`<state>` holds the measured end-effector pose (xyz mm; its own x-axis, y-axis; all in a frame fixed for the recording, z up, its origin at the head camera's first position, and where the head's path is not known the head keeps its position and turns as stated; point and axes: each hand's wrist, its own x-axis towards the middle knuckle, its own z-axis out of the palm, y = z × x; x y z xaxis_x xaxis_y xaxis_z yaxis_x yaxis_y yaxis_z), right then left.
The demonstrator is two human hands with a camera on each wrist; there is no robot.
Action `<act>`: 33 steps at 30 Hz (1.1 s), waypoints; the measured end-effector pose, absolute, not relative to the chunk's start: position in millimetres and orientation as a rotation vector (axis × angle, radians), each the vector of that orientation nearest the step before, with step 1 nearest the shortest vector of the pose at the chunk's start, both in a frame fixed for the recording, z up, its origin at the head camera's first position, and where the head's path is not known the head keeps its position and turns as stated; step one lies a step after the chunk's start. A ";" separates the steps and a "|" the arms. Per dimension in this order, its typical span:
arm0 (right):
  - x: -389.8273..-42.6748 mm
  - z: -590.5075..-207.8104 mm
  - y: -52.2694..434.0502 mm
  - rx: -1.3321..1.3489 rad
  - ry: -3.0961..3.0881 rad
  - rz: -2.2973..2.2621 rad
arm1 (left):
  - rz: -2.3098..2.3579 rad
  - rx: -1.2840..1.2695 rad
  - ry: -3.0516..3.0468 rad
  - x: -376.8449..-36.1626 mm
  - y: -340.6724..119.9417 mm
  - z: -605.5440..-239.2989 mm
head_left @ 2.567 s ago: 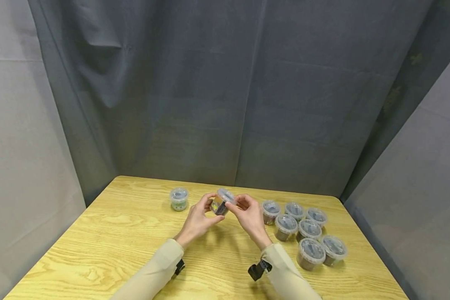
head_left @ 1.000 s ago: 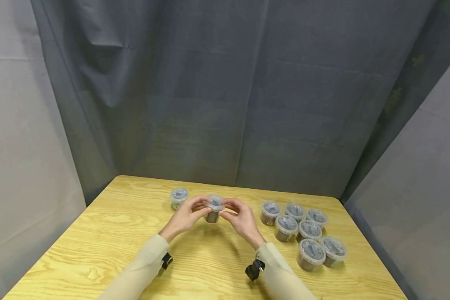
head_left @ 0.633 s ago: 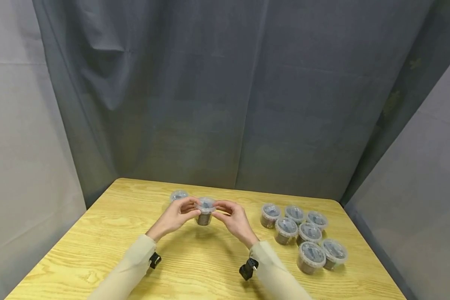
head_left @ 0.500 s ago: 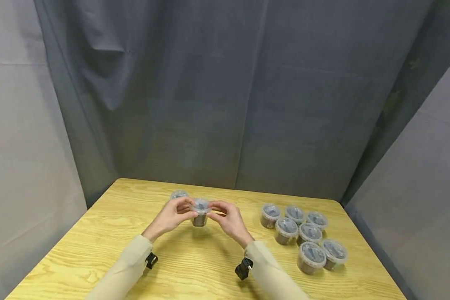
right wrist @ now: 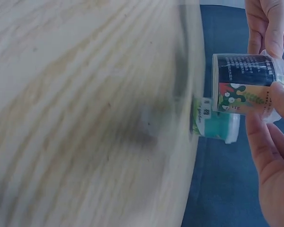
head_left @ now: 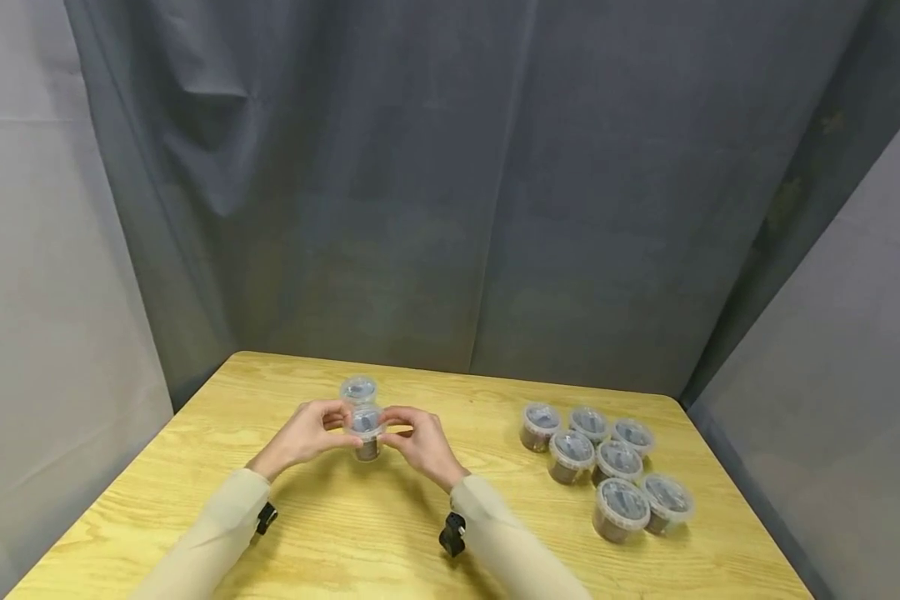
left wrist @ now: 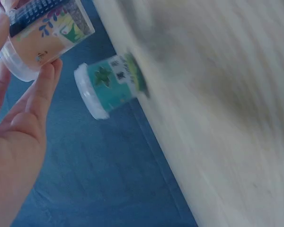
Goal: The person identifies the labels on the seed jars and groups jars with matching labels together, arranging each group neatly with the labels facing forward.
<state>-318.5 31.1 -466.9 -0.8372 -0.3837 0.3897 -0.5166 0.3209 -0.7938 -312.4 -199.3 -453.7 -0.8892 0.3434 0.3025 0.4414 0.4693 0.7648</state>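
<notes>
Hands meet at the middle of the wooden table (head_left: 195, 467), sharing one small lidded cup (head_left: 366, 432) between them. The left hand (head_left: 309, 432) and the right hand (head_left: 417, 440) each pinch the cup near its lid rim with fingertips, one from either side, so that it stays upright and level; both wrist views show it clear of the tabletop rather than resting on it. The left wrist view shows the left fingers (left wrist: 40, 92) laid along the cup's printed label (left wrist: 47, 19); the right wrist view shows the right fingers (right wrist: 262, 137) curled under the same cup (right wrist: 246, 90), with the other hand's fingers behind it. A two-sided pinch of this kind probably serves to steady a light, smooth container.

Just beyond the held cup, near the table's far edge, stands a green-labelled cup (head_left: 358, 390), upright and closed; in the head view the two nearly overlap, and in the wrist views the green one (right wrist: 215, 125) sits directly behind the held one, seemingly apart from it. A cluster of seven similar cups (head_left: 607, 467) stands well apart to the right.

Both forearms, in beige sleeves (head_left: 217, 533), run forward and converge, wrists low over the table, palms facing one another. Grey curtains (head_left: 450, 183) close off the background.
</notes>
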 end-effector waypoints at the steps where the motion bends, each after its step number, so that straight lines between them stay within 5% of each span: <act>1: -318.8 -468.0 28.7 0.838 -2.449 1.534 | -1.399 -0.692 -2.603 -312.2 -201.6 -455.0; 33: -326.4 -480.1 -2.4 0.676 -2.588 1.747 | -1.313 -0.658 -2.737 -326.9 -230.2 -466.2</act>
